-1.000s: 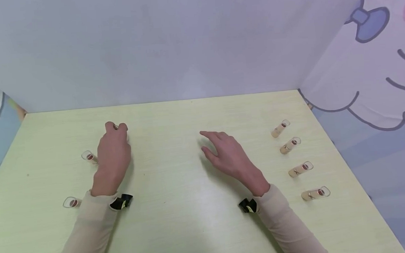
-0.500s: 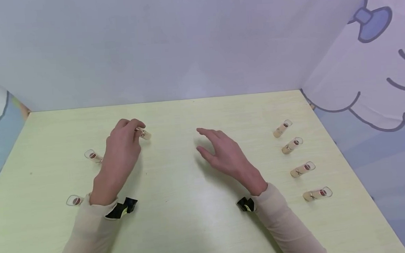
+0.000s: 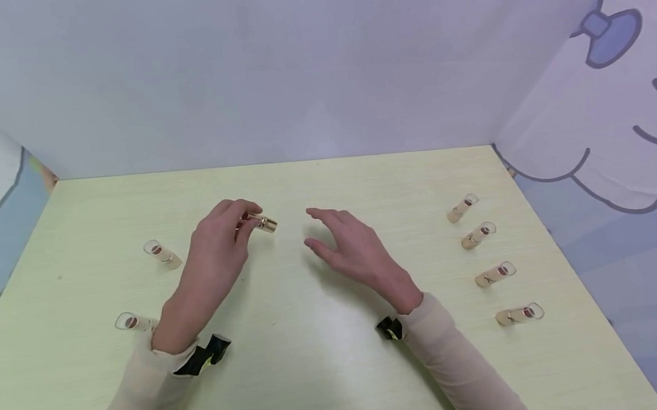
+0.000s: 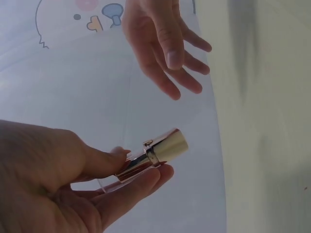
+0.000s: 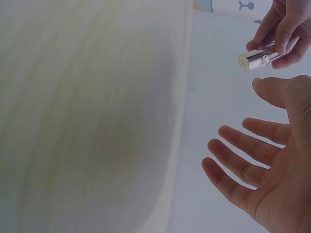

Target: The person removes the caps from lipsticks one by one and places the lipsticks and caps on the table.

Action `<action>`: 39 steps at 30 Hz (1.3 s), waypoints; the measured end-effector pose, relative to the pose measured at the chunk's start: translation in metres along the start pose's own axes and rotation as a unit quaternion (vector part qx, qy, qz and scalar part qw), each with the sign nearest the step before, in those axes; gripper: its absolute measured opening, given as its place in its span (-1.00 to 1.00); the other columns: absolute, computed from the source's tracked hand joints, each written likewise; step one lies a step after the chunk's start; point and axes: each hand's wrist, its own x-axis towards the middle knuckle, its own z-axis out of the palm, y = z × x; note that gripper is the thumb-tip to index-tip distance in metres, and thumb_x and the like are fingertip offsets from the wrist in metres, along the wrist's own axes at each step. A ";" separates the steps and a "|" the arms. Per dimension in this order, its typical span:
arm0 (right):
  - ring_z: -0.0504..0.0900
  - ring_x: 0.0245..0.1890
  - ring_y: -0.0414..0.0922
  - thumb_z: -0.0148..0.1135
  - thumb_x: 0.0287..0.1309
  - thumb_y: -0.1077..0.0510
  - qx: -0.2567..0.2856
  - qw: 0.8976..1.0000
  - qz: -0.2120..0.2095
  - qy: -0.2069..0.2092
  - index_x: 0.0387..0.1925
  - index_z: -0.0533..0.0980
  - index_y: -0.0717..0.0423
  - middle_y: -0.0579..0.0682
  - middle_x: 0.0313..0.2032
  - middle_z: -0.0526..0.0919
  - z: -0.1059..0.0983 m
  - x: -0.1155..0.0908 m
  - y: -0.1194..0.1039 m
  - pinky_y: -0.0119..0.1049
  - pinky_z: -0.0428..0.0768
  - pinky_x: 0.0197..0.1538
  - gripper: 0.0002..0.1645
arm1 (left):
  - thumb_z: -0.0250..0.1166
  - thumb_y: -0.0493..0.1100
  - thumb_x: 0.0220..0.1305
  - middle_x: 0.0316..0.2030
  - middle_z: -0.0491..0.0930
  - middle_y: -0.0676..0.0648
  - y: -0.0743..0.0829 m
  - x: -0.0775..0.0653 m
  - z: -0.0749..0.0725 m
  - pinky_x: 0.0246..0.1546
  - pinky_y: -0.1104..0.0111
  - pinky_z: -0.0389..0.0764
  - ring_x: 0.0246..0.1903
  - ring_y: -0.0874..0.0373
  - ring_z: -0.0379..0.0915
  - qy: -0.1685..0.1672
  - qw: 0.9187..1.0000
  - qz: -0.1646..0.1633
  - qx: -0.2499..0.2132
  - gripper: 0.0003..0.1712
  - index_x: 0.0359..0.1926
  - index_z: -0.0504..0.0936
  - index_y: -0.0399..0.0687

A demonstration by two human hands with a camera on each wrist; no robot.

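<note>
My left hand (image 3: 215, 248) pinches a lipstick (image 3: 265, 223) between thumb and fingers, above the table left of centre. In the left wrist view the lipstick (image 4: 155, 151) shows a shiny gold body with a small bow and a pale base pointing outward; its clear cap end is partly hidden by the fingers. Facing it from the right is my right hand (image 3: 355, 247), its fingers spread and nothing held. The right wrist view shows that palm (image 5: 277, 184) turned up, with the lipstick base (image 5: 245, 63) a short way off.
Two more lipsticks with clear caps stand on the left, one farther back (image 3: 166, 257) and one by the left sleeve (image 3: 136, 322). Several others, such as this nearest one (image 3: 515, 315), form a row along the right side of the table (image 3: 326, 378). A pale cloth wall (image 3: 277, 77) rises behind.
My left hand has moved right from the back left with the lipstick, whose base now points toward the right hand. The right hand has shifted slightly left.
</note>
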 end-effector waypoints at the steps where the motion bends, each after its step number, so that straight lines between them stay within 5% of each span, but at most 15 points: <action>1: 0.49 0.29 -0.12 0.16 0.33 -0.21 0.001 1.000 -0.001 -0.001 0.38 0.32 -0.19 -0.19 0.27 0.52 0.000 0.000 -0.001 -0.12 0.58 0.20 -0.35 | 0.21 -0.29 0.39 -0.10 0.61 -0.11 0.001 -0.001 0.001 -0.27 0.21 0.57 -0.27 0.03 0.59 -0.005 1.000 0.001 -0.005 -0.82 -0.03 0.61 -0.14; 10: 0.57 0.11 -0.22 0.16 0.30 -0.27 0.034 0.999 -0.041 -0.012 0.31 0.41 -0.21 -0.26 0.18 0.57 0.004 0.001 -0.008 -0.21 0.62 0.06 -0.39 | 0.29 -0.20 0.33 -0.14 0.68 0.02 0.004 -0.010 0.012 -0.24 0.24 0.62 -0.21 0.12 0.66 -0.023 0.998 0.001 -0.064 -0.82 -0.05 0.64 0.00; 20: 0.61 -0.08 -0.23 0.29 0.27 -0.10 0.064 0.994 -0.092 0.014 0.00 0.54 -0.20 -0.39 -0.20 0.59 0.004 -0.001 -0.012 -0.32 0.59 -0.02 -0.70 | 0.33 -0.21 0.29 -0.13 0.68 0.08 0.009 -0.018 0.021 -0.28 0.36 0.60 -0.23 0.24 0.61 -0.025 0.996 0.018 -0.088 -0.76 -0.02 0.65 0.02; 29: 0.63 -0.15 -0.20 0.32 0.25 -0.05 0.056 0.992 -0.113 0.027 -0.04 0.55 -0.16 -0.32 -0.23 0.60 0.002 -0.004 -0.009 -0.37 0.59 -0.07 -0.72 | 0.36 -0.23 0.24 -0.14 0.68 0.12 0.007 -0.019 0.025 -0.24 0.38 0.59 -0.22 0.28 0.61 -0.006 0.995 0.050 -0.091 -0.75 -0.05 0.67 0.02; 39: 0.59 -0.18 -0.28 0.27 0.28 -0.07 0.043 0.990 -0.123 0.046 -0.08 0.57 -0.15 -0.30 -0.25 0.61 0.000 -0.004 -0.007 -0.42 0.58 -0.10 -0.77 | 0.41 -0.24 0.18 -0.20 0.72 0.10 0.006 -0.018 0.030 -0.27 0.44 0.61 -0.32 0.30 0.59 0.011 0.994 0.038 -0.103 -0.71 -0.05 0.70 0.04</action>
